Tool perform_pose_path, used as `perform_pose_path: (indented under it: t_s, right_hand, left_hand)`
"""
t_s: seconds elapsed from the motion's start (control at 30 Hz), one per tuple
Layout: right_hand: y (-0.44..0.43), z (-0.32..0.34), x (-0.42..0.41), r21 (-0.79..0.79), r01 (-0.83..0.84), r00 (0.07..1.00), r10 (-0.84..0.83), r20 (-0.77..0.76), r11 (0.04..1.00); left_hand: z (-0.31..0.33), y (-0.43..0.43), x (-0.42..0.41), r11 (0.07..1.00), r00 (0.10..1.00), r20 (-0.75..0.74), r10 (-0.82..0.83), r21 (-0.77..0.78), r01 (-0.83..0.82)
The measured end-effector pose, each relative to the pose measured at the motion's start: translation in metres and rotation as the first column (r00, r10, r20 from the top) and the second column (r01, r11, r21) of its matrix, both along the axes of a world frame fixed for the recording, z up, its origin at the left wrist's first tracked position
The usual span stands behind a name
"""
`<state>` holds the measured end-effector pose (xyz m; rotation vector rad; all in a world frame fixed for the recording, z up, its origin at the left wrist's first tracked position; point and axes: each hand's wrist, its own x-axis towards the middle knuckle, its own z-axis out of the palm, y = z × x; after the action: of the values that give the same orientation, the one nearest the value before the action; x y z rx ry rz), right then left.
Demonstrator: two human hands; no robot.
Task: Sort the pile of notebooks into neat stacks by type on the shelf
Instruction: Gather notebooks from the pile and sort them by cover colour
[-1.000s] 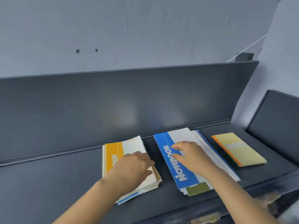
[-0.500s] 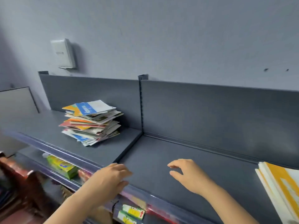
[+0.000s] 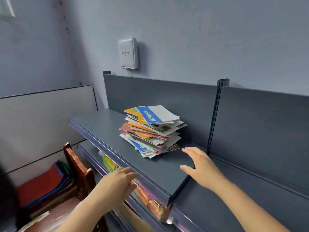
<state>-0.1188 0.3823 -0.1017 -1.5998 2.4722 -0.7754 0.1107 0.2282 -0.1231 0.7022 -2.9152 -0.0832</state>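
Messy pile of notebooks (image 3: 151,131) sits on the grey shelf (image 3: 103,124) near the back panel, a blue one on top. Right hand (image 3: 199,166) hovers just beside it, left hand (image 3: 117,183) by the shelf's front edge. Both grips are loose and empty, fingers relaxed.

View swung left: sorted stacks out of sight, unsorted pile (image 3: 151,131) now near centre and closer. Both hands off stacks they touched a second ago. Since then right hand (image 3: 199,166) advanced, fingers spread, over shelf (image 3: 108,129) just beside pile's near corner; left hand (image 3: 117,183) reached shelf's front edge, fingers loose.
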Motion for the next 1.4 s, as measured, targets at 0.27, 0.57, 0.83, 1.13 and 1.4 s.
perform_pose_path:
  t_s: [0.27, 0.57, 0.83, 1.13, 1.4]
  right_hand:
    - [-0.139, 0.044, -0.038, -0.047, -0.177, 0.933, 0.153, -0.327, 0.983]
    - [-0.194, 0.038, -0.058, -0.032, -0.18, 0.884, 0.147, -0.444, 0.983]
    - [-0.195, 0.052, -0.062, 0.084, -0.153, 0.947, 0.171, -0.272, 0.985]
    - [-0.216, 0.088, -0.063, 0.323, -0.147, 0.988, 0.125, 0.088, 0.935]
    - [-0.241, 0.077, -0.122, 0.426, 0.242, 0.937, -0.324, 0.131, 0.872]
  left_hand:
    - [0.04, -0.093, -0.041, 0.981, 0.988, 0.013, 0.156, -0.116, -0.154]
    - [0.047, -0.157, -0.091, 0.945, 0.928, -0.259, 0.266, 0.26, -0.198]
    - [0.069, -0.181, -0.146, -0.009, 0.754, -0.087, 0.651, 0.993, 0.122]
    - [0.089, -0.193, -0.166, -0.091, 0.77, -0.014, 0.637, 0.991, 0.094]
    - [0.059, -0.201, -0.187, 0.077, 0.696, -0.04, 0.717, 0.997, -0.022]
